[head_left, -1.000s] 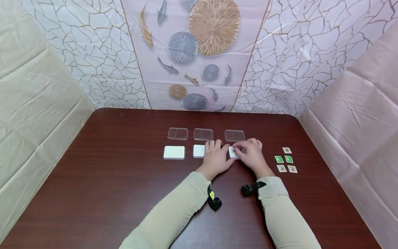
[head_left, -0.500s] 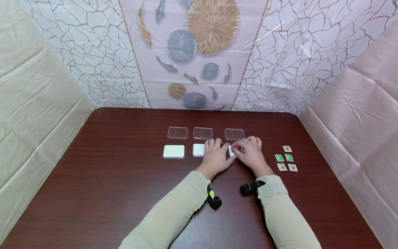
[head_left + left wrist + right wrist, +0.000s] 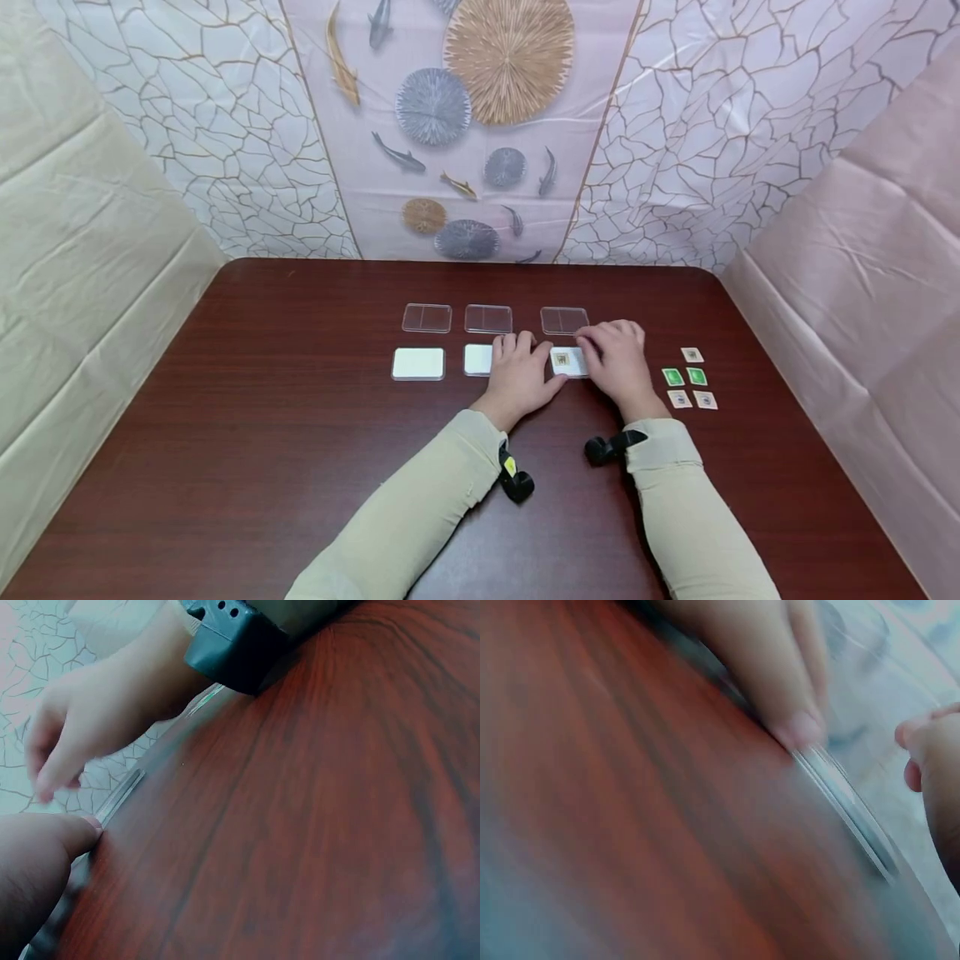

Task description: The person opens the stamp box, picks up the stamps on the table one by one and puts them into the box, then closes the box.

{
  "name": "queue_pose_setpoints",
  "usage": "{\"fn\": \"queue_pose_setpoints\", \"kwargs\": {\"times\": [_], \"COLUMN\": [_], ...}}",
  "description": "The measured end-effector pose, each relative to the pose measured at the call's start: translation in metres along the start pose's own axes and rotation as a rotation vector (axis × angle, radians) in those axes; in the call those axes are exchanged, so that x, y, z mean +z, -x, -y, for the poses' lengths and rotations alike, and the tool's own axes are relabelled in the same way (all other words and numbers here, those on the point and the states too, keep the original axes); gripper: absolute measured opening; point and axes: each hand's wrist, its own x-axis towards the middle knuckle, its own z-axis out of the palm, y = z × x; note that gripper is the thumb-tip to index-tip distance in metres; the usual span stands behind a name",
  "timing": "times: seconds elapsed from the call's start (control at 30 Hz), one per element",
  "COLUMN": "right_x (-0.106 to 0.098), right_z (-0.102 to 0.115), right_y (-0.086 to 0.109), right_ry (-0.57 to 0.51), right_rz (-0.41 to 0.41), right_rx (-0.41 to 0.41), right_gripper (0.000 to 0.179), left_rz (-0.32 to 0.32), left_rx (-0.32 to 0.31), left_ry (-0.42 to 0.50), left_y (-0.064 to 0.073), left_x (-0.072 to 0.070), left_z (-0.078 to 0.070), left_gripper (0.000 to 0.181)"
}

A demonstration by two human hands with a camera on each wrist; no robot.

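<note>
My left hand [image 3: 519, 371] holds the left end of a flat clear case with a white insert [image 3: 576, 363], thumb at its near corner and index finger at its far corner. A small printed square card [image 3: 562, 359] lies on the insert's left half. In the right wrist view the left thumb [image 3: 802, 729] presses the edge of the case. My right hand [image 3: 618, 362] is just over the case's right end, fingers loosely bent with nothing between them; the left wrist view shows that hand [image 3: 97, 712] raised above the case.
Two more white-filled cases, one at the left [image 3: 418, 364] and one partly behind the left hand [image 3: 477, 359], stand in the row. Behind them lie three clear lids [image 3: 427, 317]. Several small cards, including a green one [image 3: 672, 377], lie at the right. Patterned cloth hangs behind the table [image 3: 262, 467].
My right hand has let go of the small card and moved up and to the right, so the card now shows on the insert. The left hand stays in place.
</note>
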Motion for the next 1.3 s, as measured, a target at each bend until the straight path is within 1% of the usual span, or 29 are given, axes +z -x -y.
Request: {"fn": "queue_pose_setpoints", "kwargs": {"times": [0.07,0.13,0.23,0.3,0.4,0.5,0.57,0.67,0.77,0.87,0.97,1.13,1.3], "right_x": [-0.008,-0.018,-0.038,-0.051,-0.069,-0.081,-0.085,-0.088,-0.087,-0.087,-0.087,-0.086,-0.085], "right_z": [-0.014,-0.030,-0.052,-0.066,-0.083,-0.097,-0.106,-0.115,-0.118,-0.118,-0.118,-0.118,-0.119], "right_y": [0.003,0.008,0.017,0.026,0.039,0.049,0.054,0.058,0.059,0.059,0.058,0.058,0.057], "right_ry": [0.020,0.047,0.098,0.126,0.132,0.109,0.094,0.083,0.081,0.089,0.094,0.092,0.089], "right_rz": [-0.059,-0.095,-0.118,-0.119,-0.088,-0.020,0.027,0.097,0.153,0.200,0.224,0.239,0.225], "right_rx": [0.007,0.032,0.100,0.168,0.297,0.421,0.480,0.542,0.570,0.578,0.576,0.585,0.594], "right_gripper": [0.013,0.013,0.014,0.015,0.020,0.027,0.031,0.038,0.044,0.047,0.047,0.047,0.043], "left_rz": [0.006,0.012,0.016,0.016,0.018,0.024,0.026,0.028,0.023,0.012,-0.003,0.000,0.019], "left_rx": [-0.001,-0.003,-0.001,0.003,0.004,0.002,0.000,0.000,0.000,0.004,0.007,0.004,0.000], "left_ry": [-0.002,-0.001,0.004,0.012,0.016,0.017,0.019,0.022,0.026,0.026,0.022,0.021,0.026], "left_y": [0.000,0.000,0.001,0.001,0.001,0.002,0.002,0.002,0.002,0.002,0.002,0.003,0.003], "left_x": [0.000,-0.001,-0.001,-0.002,-0.002,-0.003,-0.003,-0.003,-0.003,-0.002,-0.001,-0.002,-0.004], "left_z": [0.000,0.000,0.000,-0.001,-0.001,-0.001,-0.001,-0.001,-0.001,-0.001,-0.001,0.000,-0.001], "left_gripper": [0.060,0.061,0.060,0.060,0.059,0.059,0.059,0.059,0.059,0.059,0.058,0.057,0.058]}}
